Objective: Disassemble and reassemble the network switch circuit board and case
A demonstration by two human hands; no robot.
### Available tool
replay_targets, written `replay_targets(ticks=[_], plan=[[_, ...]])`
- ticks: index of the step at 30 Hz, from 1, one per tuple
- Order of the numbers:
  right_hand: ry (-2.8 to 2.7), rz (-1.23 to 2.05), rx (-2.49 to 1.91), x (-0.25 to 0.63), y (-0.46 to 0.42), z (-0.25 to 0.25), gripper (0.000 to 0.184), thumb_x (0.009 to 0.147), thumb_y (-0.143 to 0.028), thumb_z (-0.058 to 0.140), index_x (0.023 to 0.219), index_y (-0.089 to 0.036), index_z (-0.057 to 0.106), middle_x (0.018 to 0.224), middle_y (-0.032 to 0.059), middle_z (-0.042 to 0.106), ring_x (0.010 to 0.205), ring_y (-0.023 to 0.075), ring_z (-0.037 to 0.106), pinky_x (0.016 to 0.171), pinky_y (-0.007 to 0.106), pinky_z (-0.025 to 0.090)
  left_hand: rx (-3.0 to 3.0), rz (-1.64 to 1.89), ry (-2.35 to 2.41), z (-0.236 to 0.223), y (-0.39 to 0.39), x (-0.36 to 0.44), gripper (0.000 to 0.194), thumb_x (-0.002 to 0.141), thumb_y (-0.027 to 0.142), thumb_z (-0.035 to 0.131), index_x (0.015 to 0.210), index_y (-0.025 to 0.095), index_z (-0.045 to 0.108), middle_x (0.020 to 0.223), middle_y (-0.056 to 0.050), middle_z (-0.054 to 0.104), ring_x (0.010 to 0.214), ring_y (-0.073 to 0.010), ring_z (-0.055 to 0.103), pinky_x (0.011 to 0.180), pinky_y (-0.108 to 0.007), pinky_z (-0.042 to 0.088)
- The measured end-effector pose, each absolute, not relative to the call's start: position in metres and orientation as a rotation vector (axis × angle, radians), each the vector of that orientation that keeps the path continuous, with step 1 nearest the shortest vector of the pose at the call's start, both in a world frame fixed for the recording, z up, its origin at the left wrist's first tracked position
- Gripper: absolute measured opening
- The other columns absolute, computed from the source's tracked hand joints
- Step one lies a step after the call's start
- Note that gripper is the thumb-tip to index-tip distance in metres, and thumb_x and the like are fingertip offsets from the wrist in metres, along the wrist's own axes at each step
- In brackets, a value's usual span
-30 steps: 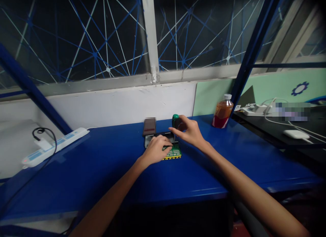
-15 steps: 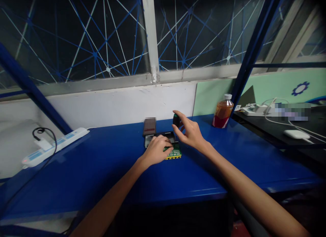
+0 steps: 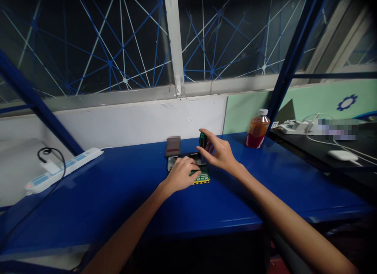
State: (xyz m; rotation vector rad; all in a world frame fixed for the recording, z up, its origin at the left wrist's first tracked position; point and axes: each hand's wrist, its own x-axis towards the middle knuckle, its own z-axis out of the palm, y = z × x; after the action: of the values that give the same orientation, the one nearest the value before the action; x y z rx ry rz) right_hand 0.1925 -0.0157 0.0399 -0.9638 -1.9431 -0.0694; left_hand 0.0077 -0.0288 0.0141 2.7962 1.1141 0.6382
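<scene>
My right hand [image 3: 219, 151] has its fingers around the upper part of a screwdriver [image 3: 202, 140] with a green and black handle. The screwdriver stands upright, its thin shaft pointing down at a green circuit board [image 3: 204, 175]. Yellow parts line the board's near edge. Curled over the board's left side, my left hand [image 3: 183, 173] steadies it with thumb and fingers and hides much of it. Just behind the board is a dark open case [image 3: 194, 156], partly covered by my left hand. Where the screwdriver's tip meets the board is too small to make out.
A dark phone-like slab [image 3: 172, 147] is behind the case, near the wall. A bottle of reddish-brown drink [image 3: 258, 129] stands at the back right of the blue table [image 3: 118, 195]. At the left lies a white power strip [image 3: 70, 166] with a black cable.
My right hand's fingers have opened and shifted round the screwdriver handle, which turns a little between them. My left hand stays on the circuit board.
</scene>
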Motion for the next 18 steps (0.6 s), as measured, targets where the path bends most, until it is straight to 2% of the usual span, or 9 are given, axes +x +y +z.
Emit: replay_targets(ticks=[4, 9, 14, 18], plan=[[-1.941, -0.070, -0.957, 0.1923, -0.0152, 0.0381, 0.057, 0.087, -0.034, 0.046, 0.141, -0.020, 0.035, 0.082, 0.0030, 0.065, 0.064, 0.0166, 0.060, 0.061, 0.030, 0.047, 2.812, 0.645, 1.139, 0.0119, -0.0298, 0.0081, 0.017, 0.086, 0.027, 0.057, 0.091, 0.024, 0.073, 0.094, -0.004, 0.069, 0.096, -0.0244, 0.057, 0.082, -0.039, 0.041], [-1.942, -0.104, -0.956, 0.1909, -0.0164, 0.0384, 0.055, 0.086, -0.036, 0.049, 0.138, -0.020, 0.040, 0.079, 0.0032, 0.065, 0.064, 0.0166, 0.059, 0.062, 0.030, 0.048, 2.805, 0.661, 1.137, 0.0101, -0.0304, 0.0090, 0.015, 0.085, 0.028, 0.060, 0.092, 0.024, 0.072, 0.095, -0.004, 0.068, 0.096, -0.0239, 0.057, 0.085, -0.041, 0.040], [-1.940, -0.082, -0.941, 0.1898, -0.0179, 0.0387, 0.054, 0.087, -0.034, 0.046, 0.139, -0.021, 0.037, 0.085, 0.0041, 0.064, 0.067, 0.0166, 0.060, 0.062, 0.030, 0.048, 2.814, 0.645, 1.129, 0.0109, -0.0313, 0.0092, 0.018, 0.084, 0.037, 0.061, 0.091, 0.025, 0.073, 0.096, -0.004, 0.068, 0.096, -0.0251, 0.057, 0.084, -0.042, 0.039], [-1.935, -0.110, -0.956, 0.1890, -0.0182, 0.0391, 0.053, 0.086, -0.036, 0.050, 0.136, -0.021, 0.041, 0.078, 0.0032, 0.063, 0.065, 0.0172, 0.059, 0.063, 0.031, 0.047, 2.814, 0.640, 1.141, 0.0111, -0.0319, 0.0087, 0.022, 0.082, 0.043, 0.063, 0.091, 0.025, 0.073, 0.096, -0.005, 0.068, 0.096, -0.0260, 0.057, 0.083, -0.043, 0.039]])
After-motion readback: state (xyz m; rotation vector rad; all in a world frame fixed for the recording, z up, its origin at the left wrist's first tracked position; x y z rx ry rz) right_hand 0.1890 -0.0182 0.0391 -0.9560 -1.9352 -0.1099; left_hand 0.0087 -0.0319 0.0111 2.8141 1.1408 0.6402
